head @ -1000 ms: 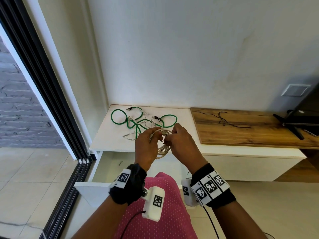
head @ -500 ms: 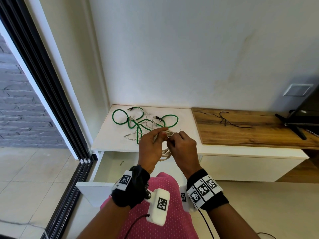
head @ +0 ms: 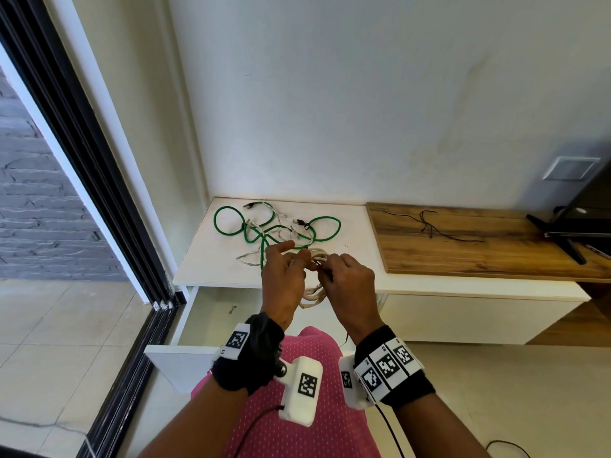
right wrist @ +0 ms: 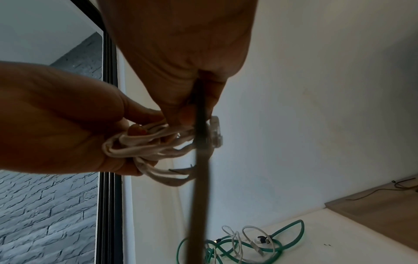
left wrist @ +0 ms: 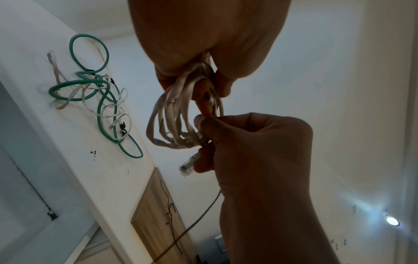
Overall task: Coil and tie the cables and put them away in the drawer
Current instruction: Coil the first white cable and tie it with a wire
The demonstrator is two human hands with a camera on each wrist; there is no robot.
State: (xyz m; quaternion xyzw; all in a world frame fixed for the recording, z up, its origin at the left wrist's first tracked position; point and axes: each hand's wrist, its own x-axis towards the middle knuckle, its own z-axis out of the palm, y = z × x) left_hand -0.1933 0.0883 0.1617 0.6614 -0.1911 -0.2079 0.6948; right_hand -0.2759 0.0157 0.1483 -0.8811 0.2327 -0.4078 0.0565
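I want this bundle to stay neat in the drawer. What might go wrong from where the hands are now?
1. The off-white flat cable coil has uneven loops held only by the left hand; they may spring apart if that grip loosens.
2. The clear plug end juts from the right hand and may snag a loop.
3. The thin dark tie looks unfastened, so it may slip off.

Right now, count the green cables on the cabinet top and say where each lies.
1: the green cable sprawls in loops on the white cabinet top beside the wall, tangled with thin white cables. The tangle may hide a second.
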